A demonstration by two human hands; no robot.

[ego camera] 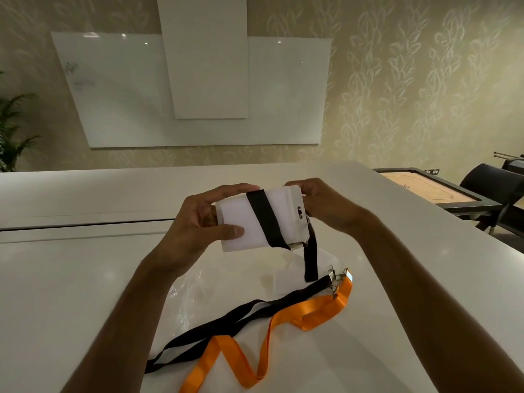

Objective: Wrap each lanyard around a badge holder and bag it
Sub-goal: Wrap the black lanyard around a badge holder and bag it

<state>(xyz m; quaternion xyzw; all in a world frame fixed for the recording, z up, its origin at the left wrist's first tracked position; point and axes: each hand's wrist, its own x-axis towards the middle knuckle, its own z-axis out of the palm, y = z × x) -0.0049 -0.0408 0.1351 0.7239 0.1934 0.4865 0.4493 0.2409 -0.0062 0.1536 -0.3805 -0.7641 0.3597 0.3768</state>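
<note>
A white badge holder (241,219) is held above the table, with a black lanyard (265,219) wound once across its front. My left hand (195,222) grips the holder's left end, thumb on the front face. My right hand (320,205) holds its right end near the metal clip (302,212). A loose tail of the black lanyard (311,259) hangs down from the clip end. On the table below lie a second black lanyard (241,319), an orange lanyard (283,321) and clear plastic bags (192,290).
The white table (71,279) runs to an edge on the right. Beyond that edge stand a carrom board (425,188) and dark chairs (493,188). A whiteboard (113,89) hangs on the far wall and a plant (11,131) stands at the left.
</note>
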